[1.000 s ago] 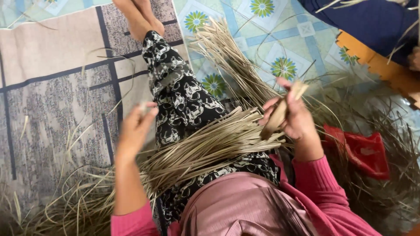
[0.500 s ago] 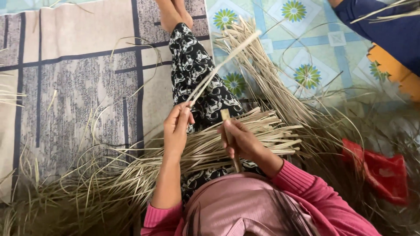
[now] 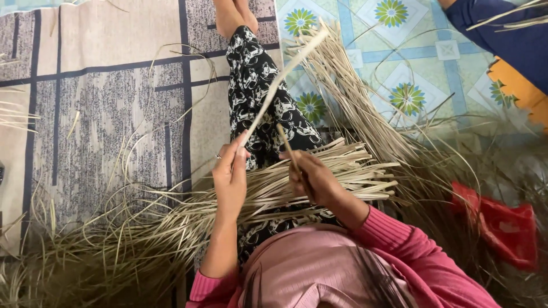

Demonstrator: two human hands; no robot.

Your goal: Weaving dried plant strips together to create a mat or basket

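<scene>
Head view showed the left hand (image 3: 231, 179) pinched shut on the lower end of a long pale leaf strip (image 3: 283, 77), which ran up toward one o'clock over the patterned black-and-white trouser leg (image 3: 257, 85); the right hand (image 3: 313, 179), just beside it at three o'clock, was clenched round a thin stick-like tool (image 3: 285, 142) whose tip pointed toward eleven o'clock; whether that tip touched the strip could not be told; under both hands a bundle of dried strips (image 3: 319, 171) lay across the lap, fanning toward three o'clock, and a second sheaf (image 3: 354, 102) lay on the floor toward one o'clock; loose strips (image 3: 97, 251) were heaped at eight o'clock; the floor covering was a grey and beige mat (image 3: 97, 102) with dark lines at ten o'clock, and a pale green tile-patterned sheet (image 3: 422, 51) with blue-and-green flowers at two o'clock; a crumpled red bag (image 3: 502, 222) sat at four o'clock; dark blue cloth (image 3: 508, 34) and an orange edge (image 3: 514, 85) lay at two o'clock; compared with half a second earlier, the strip's far end had swung slightly higher, and the tool had tilted more.
</scene>
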